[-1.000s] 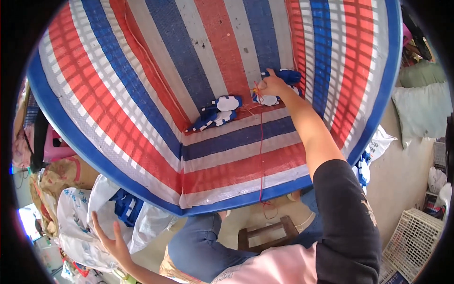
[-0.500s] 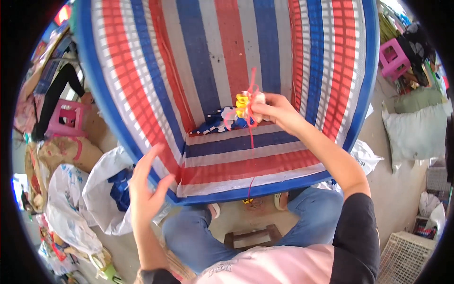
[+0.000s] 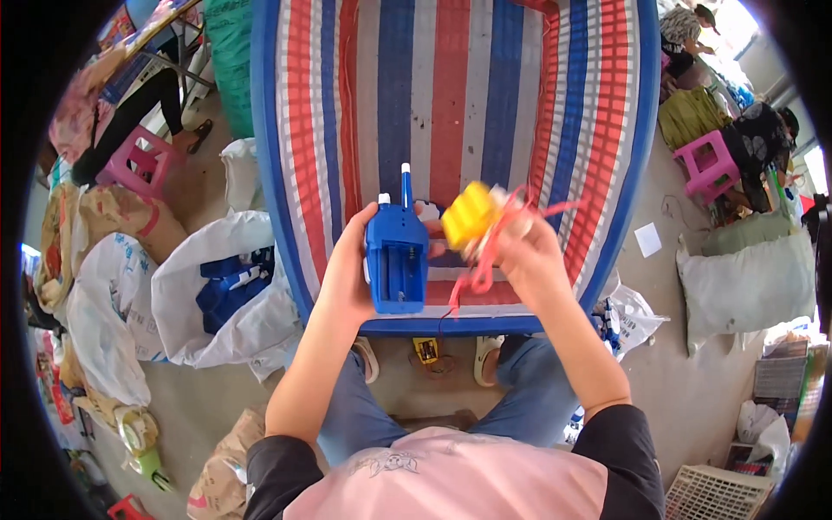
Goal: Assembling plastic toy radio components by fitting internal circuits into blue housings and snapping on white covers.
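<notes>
My left hand (image 3: 351,273) is closed around a blue toy walkie-talkie (image 3: 396,229). It is upright, its stubby antenna points up, and the open battery compartment faces me. Just right of it, my right hand (image 3: 539,258) grips a yellow block-like bundle (image 3: 470,215) bound with red cord (image 3: 487,253); loose ends of the cord dangle below and stick out to the right. The bundle is slightly blurred, so its exact kind is unclear. Both hands are over the near end of a large striped fabric bin (image 3: 451,95). Behind my hands, items at its bottom are mostly hidden.
A white sack (image 3: 186,277) with blue plastic pieces (image 3: 232,286) stands at the left. Between my feet lies a yellow device (image 3: 425,350) with thin wire. Pink stools (image 3: 143,165), a pale stuffed sack (image 3: 747,282) and a white crate (image 3: 715,492) are around. Other people sit farther off.
My left hand, empty before, now holds the blue walkie-talkie. My right hand keeps the yellow bundle and has brought it lower and nearer. The view has shifted.
</notes>
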The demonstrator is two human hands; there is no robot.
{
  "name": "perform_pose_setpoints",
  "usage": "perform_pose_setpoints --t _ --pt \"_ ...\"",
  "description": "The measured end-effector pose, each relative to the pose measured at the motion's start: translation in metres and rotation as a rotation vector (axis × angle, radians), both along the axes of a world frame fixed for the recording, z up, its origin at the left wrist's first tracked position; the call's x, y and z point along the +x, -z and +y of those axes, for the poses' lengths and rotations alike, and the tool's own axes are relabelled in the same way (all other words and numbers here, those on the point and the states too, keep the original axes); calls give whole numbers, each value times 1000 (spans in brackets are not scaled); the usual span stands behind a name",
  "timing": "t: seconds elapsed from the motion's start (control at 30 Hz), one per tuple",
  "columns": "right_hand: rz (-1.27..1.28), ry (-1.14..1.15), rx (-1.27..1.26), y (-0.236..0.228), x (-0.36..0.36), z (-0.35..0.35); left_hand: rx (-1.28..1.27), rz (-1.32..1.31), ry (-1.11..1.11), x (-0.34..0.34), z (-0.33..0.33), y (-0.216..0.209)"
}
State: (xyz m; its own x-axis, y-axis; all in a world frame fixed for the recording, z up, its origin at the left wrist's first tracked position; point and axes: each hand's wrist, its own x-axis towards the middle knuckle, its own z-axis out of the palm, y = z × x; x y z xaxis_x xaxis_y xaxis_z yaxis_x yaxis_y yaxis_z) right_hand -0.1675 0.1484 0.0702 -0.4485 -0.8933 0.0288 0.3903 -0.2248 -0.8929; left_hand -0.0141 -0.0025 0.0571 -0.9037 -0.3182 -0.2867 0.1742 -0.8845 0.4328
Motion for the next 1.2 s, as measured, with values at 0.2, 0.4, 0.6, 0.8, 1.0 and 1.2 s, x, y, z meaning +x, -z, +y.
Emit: perform_pose_setpoints --t 0.2,0.4,0.6,0.8,1.0,1.2 --pt "771 -131 174 4 34 -5 27 -91 -3 -2 -13 36" --pt "871 -148 141 14 43 -15 -78 -72 -13 6 -23 33" --pt "405 -97 -71 13 38 -1 -114 179 13 20 -26 16" --pt "-54 -180 75 42 50 23 -113 204 -112 -6 1 27" --pt "-217 -133 -25 46 53 41 -715 -81 -164 -10 9 70" --pt "-125 785 -81 42 -62 172 -812 -255 116 -12 20 55"
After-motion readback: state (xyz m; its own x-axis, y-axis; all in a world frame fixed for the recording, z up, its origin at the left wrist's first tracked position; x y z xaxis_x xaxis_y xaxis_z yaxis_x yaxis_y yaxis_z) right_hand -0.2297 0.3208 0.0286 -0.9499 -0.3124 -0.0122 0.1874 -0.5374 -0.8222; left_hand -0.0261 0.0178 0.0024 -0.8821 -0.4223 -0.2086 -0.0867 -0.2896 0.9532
